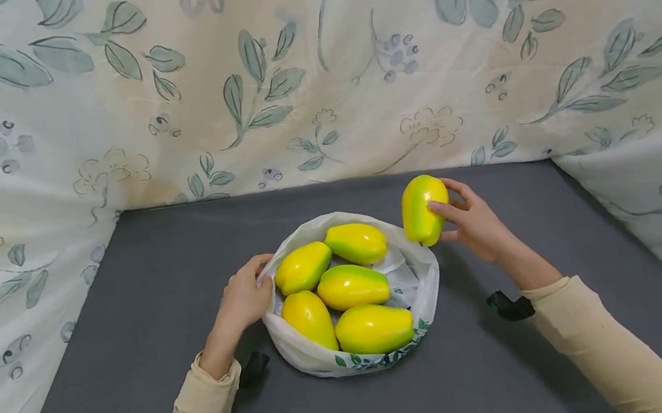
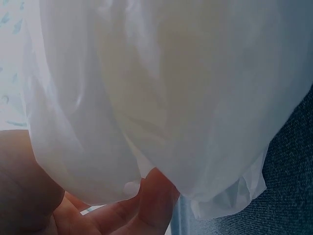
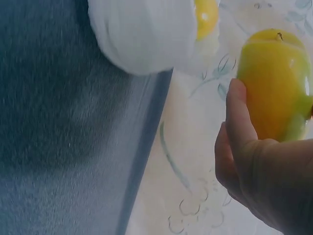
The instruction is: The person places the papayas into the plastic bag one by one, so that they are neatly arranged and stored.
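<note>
A white plastic bag [image 1: 357, 368] with a green leaf print stands wide-mouthed on the dark table. Several glossy yellow-green papayas lie inside it, among them one papaya [image 1: 353, 286] in the middle. My left hand [image 1: 245, 296] holds the bag's left rim; in the left wrist view, thumb and fingers [image 2: 156, 200] pinch the white plastic [image 2: 195, 98]. Above and beside the bag's right rim, my right hand [image 1: 475, 220] grips another papaya [image 1: 424, 210] upright between thumb and fingers. The right wrist view shows that papaya [image 3: 274, 88] with its small stem end up.
The dark grey table [image 1: 180, 237] reaches back to a floral cloth [image 1: 313, 94] hanging behind and at both sides. Dark wrist-worn devices sit under both forearms, such as the black one [image 1: 509, 306] on the right. Bare papaya-free bag floor [image 1: 398, 271] shows at the bag's right inside.
</note>
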`<state>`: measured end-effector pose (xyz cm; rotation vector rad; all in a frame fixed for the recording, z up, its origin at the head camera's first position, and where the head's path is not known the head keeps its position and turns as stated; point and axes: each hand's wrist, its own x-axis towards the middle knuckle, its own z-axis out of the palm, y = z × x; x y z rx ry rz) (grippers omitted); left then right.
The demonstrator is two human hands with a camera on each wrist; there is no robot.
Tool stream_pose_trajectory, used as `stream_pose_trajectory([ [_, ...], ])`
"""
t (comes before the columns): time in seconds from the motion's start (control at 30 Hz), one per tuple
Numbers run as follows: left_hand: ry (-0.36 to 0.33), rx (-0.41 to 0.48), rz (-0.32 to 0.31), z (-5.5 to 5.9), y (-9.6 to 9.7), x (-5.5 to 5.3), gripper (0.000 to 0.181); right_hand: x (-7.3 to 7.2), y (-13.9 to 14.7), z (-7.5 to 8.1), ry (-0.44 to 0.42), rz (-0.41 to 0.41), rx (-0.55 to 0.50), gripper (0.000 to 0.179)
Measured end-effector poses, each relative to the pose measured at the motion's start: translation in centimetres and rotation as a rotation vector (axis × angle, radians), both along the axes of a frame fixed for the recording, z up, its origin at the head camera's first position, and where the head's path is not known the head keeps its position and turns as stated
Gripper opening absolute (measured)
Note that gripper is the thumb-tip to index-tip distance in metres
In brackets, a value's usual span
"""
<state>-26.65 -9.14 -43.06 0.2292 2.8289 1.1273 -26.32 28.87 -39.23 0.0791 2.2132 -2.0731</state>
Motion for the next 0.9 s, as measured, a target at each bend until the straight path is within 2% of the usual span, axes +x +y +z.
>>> stream_pose_trajectory([
  [0.1,0.013,0.002,-0.014,0.3,0.0,0.0,0.041,0.6,-0.6,-0.2,0.006,0.032,0.018,0.078],
  [0.27,-0.004,0.001,-0.015,0.4,0.0,0.1,0.042,1.5,-1.5,-0.4,0.006,0.088,0.054,0.076],
  [0.43,0.001,0.006,0.000,0.1,-0.3,0.1,0.041,1.4,-2.1,-0.5,-0.013,0.129,0.065,0.076],
  [0.67,0.008,0.018,0.002,0.1,0.0,-0.4,0.042,1.5,-2.1,-0.6,-0.018,0.137,0.076,0.075],
  [0.9,-0.012,0.000,0.007,0.0,0.0,-0.3,0.042,2.2,-2.2,-1.6,-0.044,0.182,0.098,0.075],
])
